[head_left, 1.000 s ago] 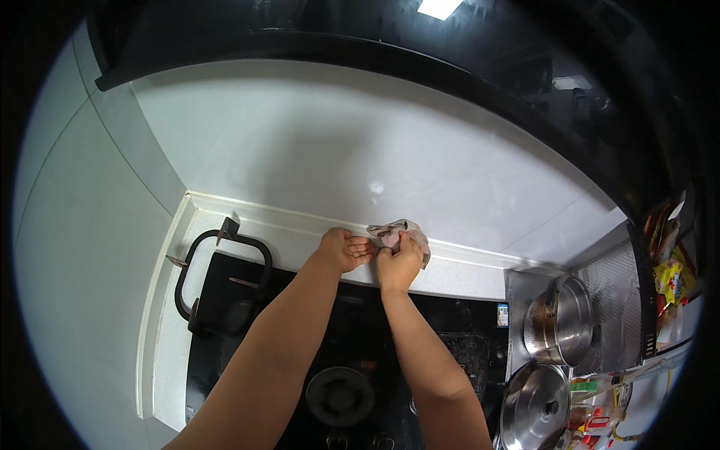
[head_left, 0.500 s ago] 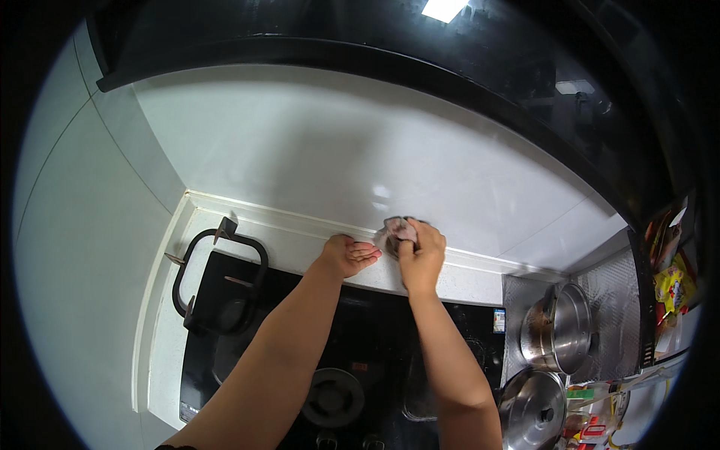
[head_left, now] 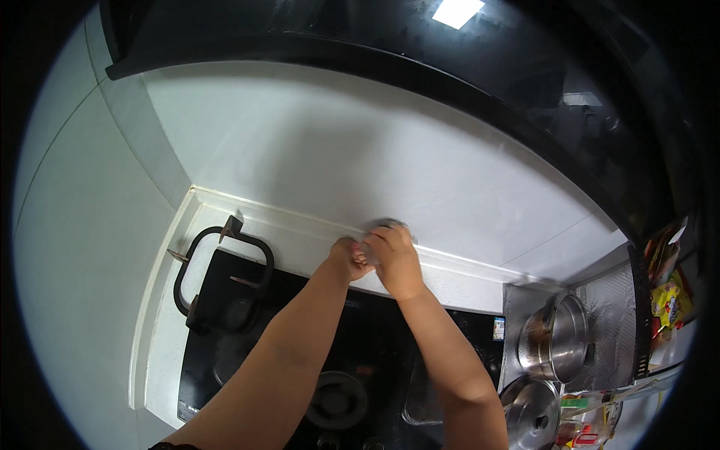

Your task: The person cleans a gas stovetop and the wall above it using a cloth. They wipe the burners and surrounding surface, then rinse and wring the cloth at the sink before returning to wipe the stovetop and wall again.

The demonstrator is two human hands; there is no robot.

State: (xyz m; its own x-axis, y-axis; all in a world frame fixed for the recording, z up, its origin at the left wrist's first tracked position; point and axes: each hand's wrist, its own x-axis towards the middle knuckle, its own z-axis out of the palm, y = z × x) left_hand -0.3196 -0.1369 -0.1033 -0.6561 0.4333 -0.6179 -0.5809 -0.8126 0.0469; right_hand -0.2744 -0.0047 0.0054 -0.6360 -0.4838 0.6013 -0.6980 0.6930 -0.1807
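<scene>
My right hand (head_left: 397, 262) has its fingers gripping a blurred, mostly hidden greyish fabric cloth (head_left: 385, 223) at its 11 o'clock, beside the smooth white wall (head_left: 465, 195). At 9 o'clock, my left hand (head_left: 351, 255) curls; I cannot tell whether its fingers grasp anything. A shiny round steel pot (head_left: 536, 341) stands at 4 o'clock.

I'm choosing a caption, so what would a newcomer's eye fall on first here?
Probably the left hand and right hand, close together near the centre; the right holds a blurred, mostly hidden cloth at the pale wall's foot. Next, perhaps, the black pot support at left and the shiny steel pot right of the black stove.
</scene>
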